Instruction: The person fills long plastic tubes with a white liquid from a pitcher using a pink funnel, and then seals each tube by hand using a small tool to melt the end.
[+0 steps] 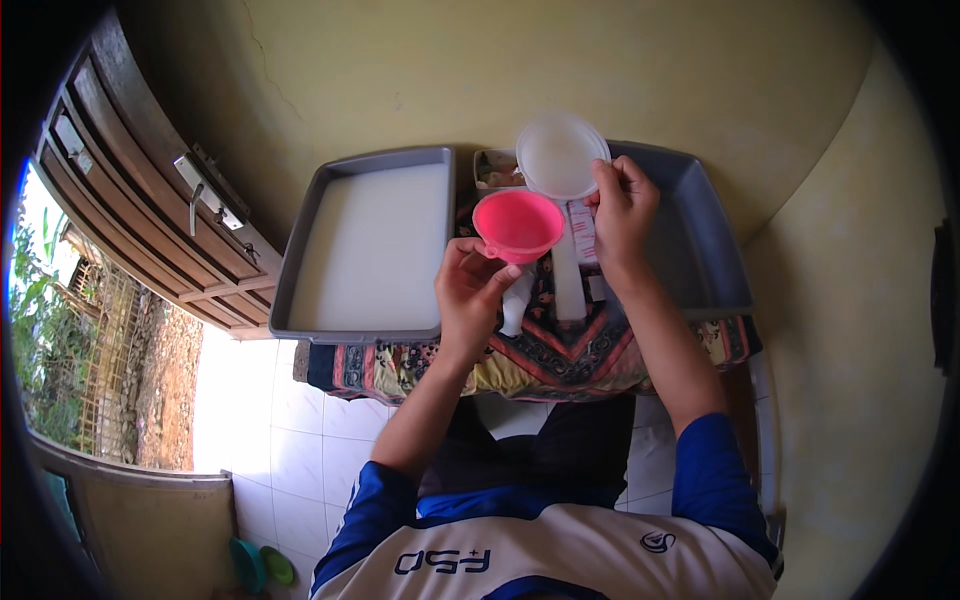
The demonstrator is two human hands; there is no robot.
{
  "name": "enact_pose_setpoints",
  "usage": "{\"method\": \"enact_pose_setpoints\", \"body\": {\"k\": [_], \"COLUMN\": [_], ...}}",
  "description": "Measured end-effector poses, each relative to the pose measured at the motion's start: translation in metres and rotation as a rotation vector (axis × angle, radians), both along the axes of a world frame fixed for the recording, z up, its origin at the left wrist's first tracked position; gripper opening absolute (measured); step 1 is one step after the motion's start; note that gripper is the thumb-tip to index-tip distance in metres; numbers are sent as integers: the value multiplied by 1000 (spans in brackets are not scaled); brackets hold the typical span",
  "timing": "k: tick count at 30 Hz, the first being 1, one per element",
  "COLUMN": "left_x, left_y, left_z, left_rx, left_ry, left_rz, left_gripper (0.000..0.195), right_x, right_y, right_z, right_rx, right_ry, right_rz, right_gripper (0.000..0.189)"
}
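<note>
A pink plastic funnel or cup (519,223) is held by its rim and underside in my left hand (472,289). My right hand (626,206) grips the edge of a round translucent plastic lid or shallow container (563,156), raised just behind the pink piece. Below the hands, a white elongated object (516,304) and a long whitish strip (568,281) lie on the patterned tablecloth (555,349). Beside the strip is a white packet with red marks (583,232). A small white box (499,169) with contents I cannot make out stands behind the pink piece.
On the left of the table, a grey tray (448,240) holds a whitish layer. Another grey tray (720,247) stands at the right, partly behind my right arm. A wall runs behind the table, and an open wooden door (161,180) is at the left.
</note>
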State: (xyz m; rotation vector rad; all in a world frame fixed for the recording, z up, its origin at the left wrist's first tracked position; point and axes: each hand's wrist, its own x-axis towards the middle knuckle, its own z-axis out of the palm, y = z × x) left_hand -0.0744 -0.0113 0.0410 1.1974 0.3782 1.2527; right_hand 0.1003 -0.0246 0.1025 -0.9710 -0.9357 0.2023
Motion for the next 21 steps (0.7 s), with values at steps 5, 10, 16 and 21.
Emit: {"method": "enact_pose_setpoints", "body": {"k": [5, 10, 16, 21], "left_x": [-6, -11, -15, -20], "left_y": [7, 10, 14, 11], "left_z": [-3, -2, -6, -12], "left_rx": [-1, 1, -14, -37], "left_ry": [-10, -15, -50, -13], "left_rz": [85, 132, 123, 87], "left_gripper": [31, 31, 32, 33], "right_x": [-6, -7, -12, -14], "right_y": [-5, 0, 10, 4], "right_z": [-37, -99, -152, -128], "right_rx": [-149, -232, -391, -341], "right_ry": [155, 206, 234, 232], "right_rz": [-18, 20, 162, 121], "right_gripper": [30, 29, 27, 29]}}
